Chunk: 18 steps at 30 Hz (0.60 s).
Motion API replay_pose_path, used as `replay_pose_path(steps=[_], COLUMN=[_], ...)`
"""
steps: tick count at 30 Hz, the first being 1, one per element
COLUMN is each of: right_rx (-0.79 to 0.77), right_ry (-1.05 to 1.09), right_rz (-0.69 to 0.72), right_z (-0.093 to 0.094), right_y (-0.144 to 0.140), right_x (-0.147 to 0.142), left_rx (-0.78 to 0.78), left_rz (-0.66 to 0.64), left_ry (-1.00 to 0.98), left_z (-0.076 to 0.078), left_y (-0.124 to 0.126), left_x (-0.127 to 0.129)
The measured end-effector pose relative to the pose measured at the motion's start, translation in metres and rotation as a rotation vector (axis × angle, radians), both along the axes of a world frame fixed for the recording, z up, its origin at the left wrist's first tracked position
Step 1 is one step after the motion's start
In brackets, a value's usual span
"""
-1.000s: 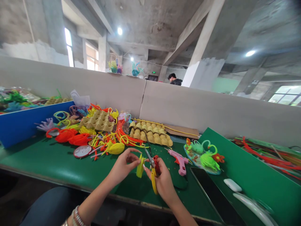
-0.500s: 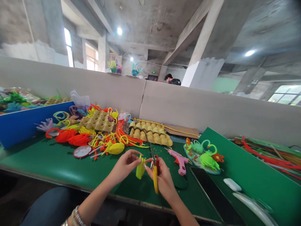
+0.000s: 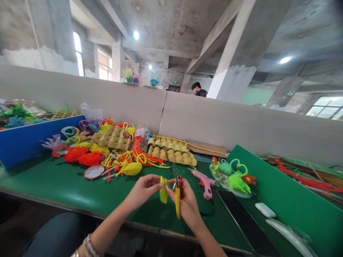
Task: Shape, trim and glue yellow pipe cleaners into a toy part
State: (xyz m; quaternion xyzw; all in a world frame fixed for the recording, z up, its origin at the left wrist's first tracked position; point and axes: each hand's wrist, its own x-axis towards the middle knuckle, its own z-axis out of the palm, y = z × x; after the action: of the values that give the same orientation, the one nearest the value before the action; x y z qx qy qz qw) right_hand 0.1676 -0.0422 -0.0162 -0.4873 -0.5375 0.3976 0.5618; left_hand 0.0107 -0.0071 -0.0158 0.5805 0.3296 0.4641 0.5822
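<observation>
Above the front part of the green table, my left hand pinches a small bundle of yellow pipe cleaners between thumb and fingers. My right hand is closed around a pair of scissors with yellow and red handles, blades pointing up and away from me. The right thumb and fingertips also reach the bundle's right side. To the right of that hand lies a pink glue gun. A finished-looking yellow pipe-cleaner body rests beyond my left hand.
Egg-carton trays and heaped orange and yellow pipe cleaners fill the back. Pipe-cleaner swans stand on a base at right, near a phone and a white case. Blue and green dividers flank the table.
Both hands have shifted very slightly right with the yellow bundle, which now hangs more upright. The person in the background has moved a little to the right.
</observation>
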Motion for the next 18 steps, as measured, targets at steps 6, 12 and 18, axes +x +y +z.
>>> replay_pose_path(steps=[6,12,18], right_rx=[0.018,0.008,0.204], right_ry=[0.023,-0.042,-0.39], right_rz=[-0.029,0.001,-0.137], right_z=[0.007,0.01,0.005], right_y=[-0.002,-0.007,-0.008], right_x=[0.0,-0.002,0.005], left_rx=[-0.029,-0.046,-0.025], left_rz=[0.001,0.055,0.183], left_ry=[-0.002,-0.03,-0.056], left_z=[0.002,0.006,0.016], left_y=[0.002,0.0,0.0], left_x=[-0.002,-0.001,-0.007])
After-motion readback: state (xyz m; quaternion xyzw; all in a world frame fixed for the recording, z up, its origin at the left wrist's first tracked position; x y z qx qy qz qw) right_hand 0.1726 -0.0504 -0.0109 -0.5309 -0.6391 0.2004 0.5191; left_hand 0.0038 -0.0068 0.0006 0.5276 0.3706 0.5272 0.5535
